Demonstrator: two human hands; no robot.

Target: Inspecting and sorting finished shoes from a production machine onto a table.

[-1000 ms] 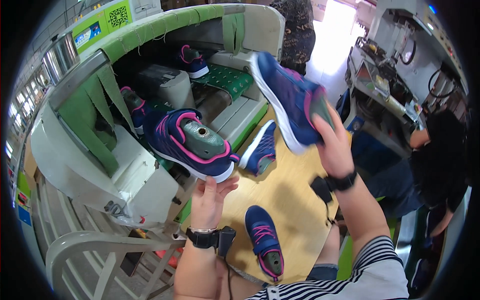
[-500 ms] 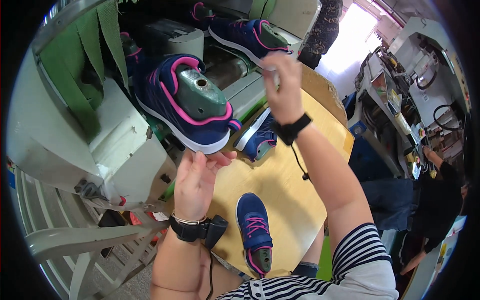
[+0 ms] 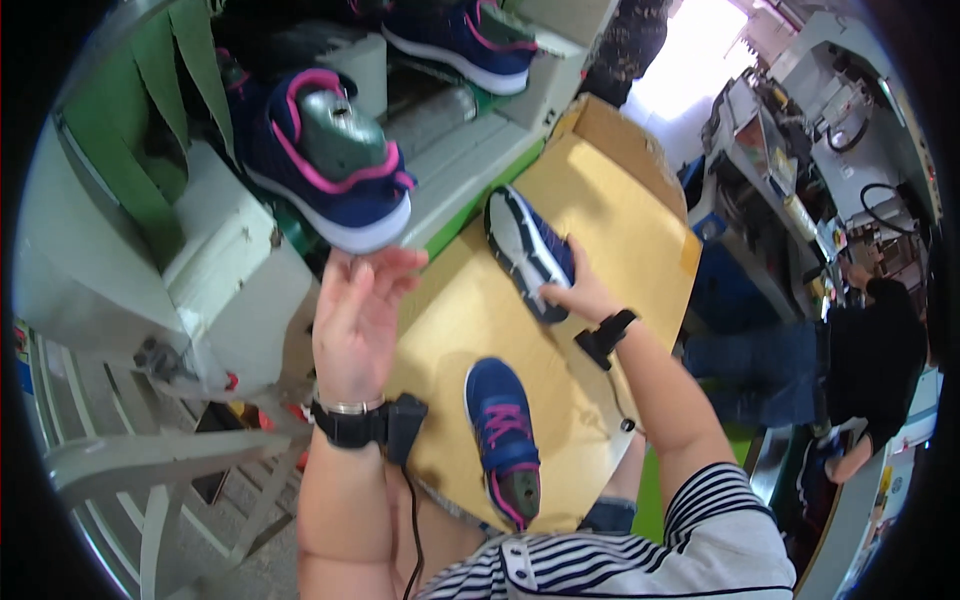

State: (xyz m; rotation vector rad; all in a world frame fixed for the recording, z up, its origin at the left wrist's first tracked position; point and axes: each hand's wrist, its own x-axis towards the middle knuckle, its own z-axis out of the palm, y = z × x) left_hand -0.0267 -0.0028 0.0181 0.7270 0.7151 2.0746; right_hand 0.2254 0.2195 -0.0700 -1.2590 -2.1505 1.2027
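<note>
A navy sneaker with a white sole (image 3: pixel 525 250) is tipped on its side over the wooden board, its sole showing. My right hand (image 3: pixel 583 285) is closed around it, thumb on the sole side. My left hand (image 3: pixel 360 315) has its fingers loosely apart, palm up, just under the heel of a navy and pink shoe (image 3: pixel 330 185). That shoe sits in the machine with a green last inside; whether my fingertips touch it I cannot tell. Another navy shoe with pink laces (image 3: pixel 503 430) lies on the board near my body, a last in its opening.
Beneath the loose shoes is a light wooden board (image 3: pixel 620 240) with a cardboard edge (image 3: pixel 630 145) at its far end. A further shoe (image 3: pixel 465 45) sits in the machine (image 3: pixel 240 290). At right, a person in black (image 3: pixel 875 350) works by a bench.
My right hand has come down from near the machine's far shoe and taken hold of the shoe on the board, turning its sole outward. My left hand stays near the machine shoe.
</note>
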